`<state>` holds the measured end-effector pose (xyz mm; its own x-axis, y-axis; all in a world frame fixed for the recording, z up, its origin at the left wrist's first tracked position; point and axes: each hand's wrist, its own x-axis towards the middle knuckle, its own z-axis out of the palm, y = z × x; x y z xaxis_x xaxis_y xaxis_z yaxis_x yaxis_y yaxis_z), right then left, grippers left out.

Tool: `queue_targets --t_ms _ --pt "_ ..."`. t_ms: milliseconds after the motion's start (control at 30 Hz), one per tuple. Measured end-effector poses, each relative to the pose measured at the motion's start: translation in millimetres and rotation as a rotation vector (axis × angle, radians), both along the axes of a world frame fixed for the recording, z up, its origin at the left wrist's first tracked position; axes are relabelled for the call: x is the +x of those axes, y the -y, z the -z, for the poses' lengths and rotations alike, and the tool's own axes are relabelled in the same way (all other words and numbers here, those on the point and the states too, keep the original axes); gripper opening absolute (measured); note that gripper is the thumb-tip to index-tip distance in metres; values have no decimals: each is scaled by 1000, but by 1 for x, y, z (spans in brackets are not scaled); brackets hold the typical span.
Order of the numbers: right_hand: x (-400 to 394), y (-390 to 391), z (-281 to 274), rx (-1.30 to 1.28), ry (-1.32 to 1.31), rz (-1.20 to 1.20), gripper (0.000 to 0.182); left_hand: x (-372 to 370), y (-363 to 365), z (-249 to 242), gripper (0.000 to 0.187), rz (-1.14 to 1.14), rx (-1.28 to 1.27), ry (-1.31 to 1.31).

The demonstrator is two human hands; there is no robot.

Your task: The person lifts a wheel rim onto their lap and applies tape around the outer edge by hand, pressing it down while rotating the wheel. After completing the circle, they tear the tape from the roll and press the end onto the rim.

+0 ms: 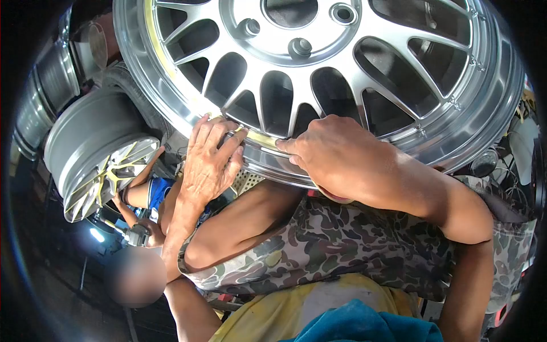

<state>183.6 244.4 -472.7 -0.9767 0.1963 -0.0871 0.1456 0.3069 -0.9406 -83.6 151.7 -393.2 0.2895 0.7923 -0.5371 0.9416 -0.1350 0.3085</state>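
Observation:
A large silver alloy wheel [347, 91] with many thin spokes lies in front of me, its rim close to my knees. Yellow masking tape [264, 139] runs along the inner edge of the rim, up its left side and along the near part. My left hand [212, 154] rests on the rim, fingers partly stretched over the tape and a ring on one of them. Just right of it, my right hand [333, 149] has its fingers curled, with the fingertips at the tape. Its palm side is hidden.
Beyond my left arm, another person [154, 196] holds a tool [137, 235] near a second wheel [97, 148], which has yellow on its spokes. A tyre [134, 94] and more rims [48, 85] stand at the far left. Cables and clutter [507, 157] lie at the right.

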Motion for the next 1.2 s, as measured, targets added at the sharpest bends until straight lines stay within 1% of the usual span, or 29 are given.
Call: queue_targets --t_ms 233,367,433,467,533,567,633,733,800,867,933,967,1000,1033,1067,1100,1133,1167,1200 --pt "-1 3 3 -103 -12 -30 28 -4 -1 -1 31 -14 -10 21" --pt "3 -1 1 -27 -75 -30 30 -1 -1 -1 34 1 -17 18" --pt "2 -5 -1 -4 -3 -134 29 1 0 -2 34 -1 -24 14" --pt "3 -5 0 -3 -2 -135 29 2 1 -2 34 -5 -35 23" --pt "5 -2 2 21 -156 -3 26 4 1 0 34 -8 -47 36" --pt "5 -2 2 19 -155 -3 26 6 2 1 36 -3 -32 53" --pt "4 -1 1 33 -69 -63 24 9 4 1 39 -1 -19 68" --pt "3 -3 -5 32 3 -59 25 12 4 1 39 -3 -44 84" --pt "4 -2 -5 60 -17 -53 26 14 5 0 34 -12 -82 96" --pt "4 -3 -8 95 -39 -49 26 16 4 -1 33 -11 -78 103" --pt "4 -10 -16 36 85 -168 25 14 3 1 32 -12 -71 114" --pt "7 -14 -25 42 84 -170 25 11 3 3 31 -12 -28 90" --pt "9 -19 -38 31 152 -135 23 6 4 4 31 -14 13 67" --pt "8 -20 -44 19 218 -100 21 1 5 4 29 -10 80 -16" --pt "4 -15 -42 20 218 -106 21 -6 3 3 28 -18 111 -92" --pt "0 -5 -37 148 170 -14 16 -13 -1 1 28 -25 142 -171" --pt "-4 -1 -35 278 119 79 16 -19 -2 1 28 -34 202 -217" --pt "-5 1 -33 284 113 79 16 -26 -3 0 27 -40 264 -265" --pt "-1 4 -31 391 80 69 16 -28 0 -1 26 -77 330 -303"
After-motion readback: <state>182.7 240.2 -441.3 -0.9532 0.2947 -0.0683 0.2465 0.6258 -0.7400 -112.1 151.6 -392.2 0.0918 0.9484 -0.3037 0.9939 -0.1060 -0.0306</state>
